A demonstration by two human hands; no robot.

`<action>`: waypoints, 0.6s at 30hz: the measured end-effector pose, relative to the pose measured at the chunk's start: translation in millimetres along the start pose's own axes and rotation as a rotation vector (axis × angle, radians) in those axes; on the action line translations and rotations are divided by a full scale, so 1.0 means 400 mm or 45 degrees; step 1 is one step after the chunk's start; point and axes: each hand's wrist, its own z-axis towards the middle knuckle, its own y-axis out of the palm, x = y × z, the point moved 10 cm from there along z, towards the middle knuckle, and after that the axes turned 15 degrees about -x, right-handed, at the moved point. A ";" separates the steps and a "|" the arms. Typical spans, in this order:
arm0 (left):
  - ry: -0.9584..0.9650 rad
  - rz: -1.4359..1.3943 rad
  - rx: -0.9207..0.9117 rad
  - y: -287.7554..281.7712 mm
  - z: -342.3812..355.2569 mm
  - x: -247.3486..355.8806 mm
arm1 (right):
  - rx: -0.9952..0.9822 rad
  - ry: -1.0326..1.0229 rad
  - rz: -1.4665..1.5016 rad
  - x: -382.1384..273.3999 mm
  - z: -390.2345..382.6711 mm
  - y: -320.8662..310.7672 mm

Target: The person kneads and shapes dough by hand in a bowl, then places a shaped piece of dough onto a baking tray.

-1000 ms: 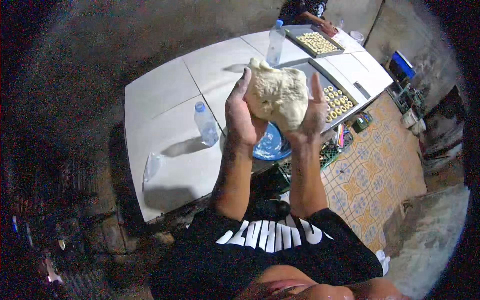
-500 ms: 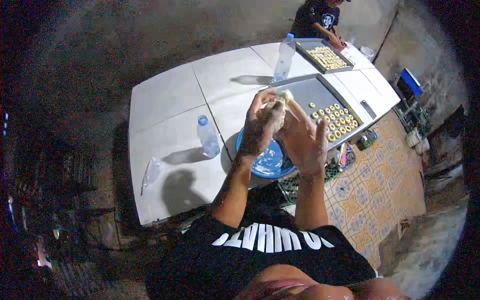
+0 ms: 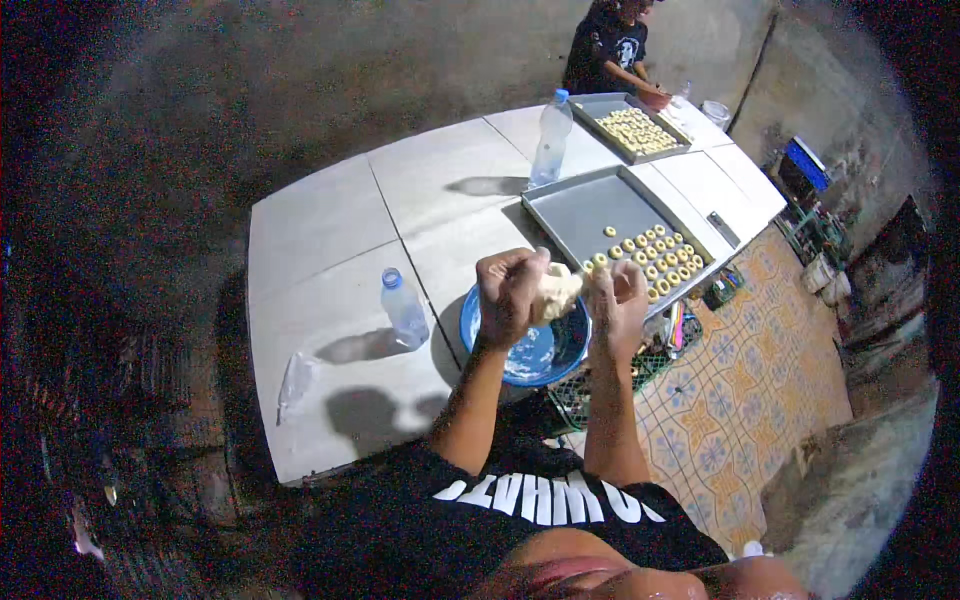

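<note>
A pale lump of dough [image 3: 558,291] is gripped in my left hand [image 3: 508,298], whose fingers curl round its left side. My right hand [image 3: 620,308] is closed in a pinch at the dough's right edge, thumb and fingertips on a small bit of it. Both hands are raised over a blue bowl [image 3: 540,362] with white flour smeared inside. Just beyond them lies a grey metal tray [image 3: 592,203]. Small ring-shaped dough pieces [image 3: 655,262] stand in rows on its near right part.
An uncapped plastic bottle [image 3: 404,312] and a crumpled clear bag [image 3: 296,385] are on the white table [image 3: 320,225] at left. A blue-capped bottle [image 3: 551,140] stands behind the tray. Farther back, a person [image 3: 610,55] works beside a second filled tray [image 3: 636,131]. A crate [image 3: 640,378] is below.
My hands were pressed together round the dough, the right one with fingers stretched out. They have come down and apart; the right now pinches at the dough's edge. The whole view has shifted slightly.
</note>
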 end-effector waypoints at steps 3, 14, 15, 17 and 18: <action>0.058 0.021 -0.248 0.084 -0.018 0.034 | -0.211 -0.135 -0.042 -0.132 -0.019 0.088; 0.316 0.981 0.127 -0.014 -0.028 -0.064 | 0.057 0.061 0.228 -0.103 -0.071 0.104; 0.371 1.262 0.135 0.004 -0.048 -0.084 | 0.122 -0.125 0.169 -0.107 -0.064 0.081; 0.106 0.735 -0.053 0.016 -0.056 -0.129 | 0.213 -0.093 0.109 -0.116 -0.060 0.065; -0.330 0.144 0.041 0.004 -0.072 -0.191 | 0.227 -0.092 0.143 -0.112 -0.044 0.062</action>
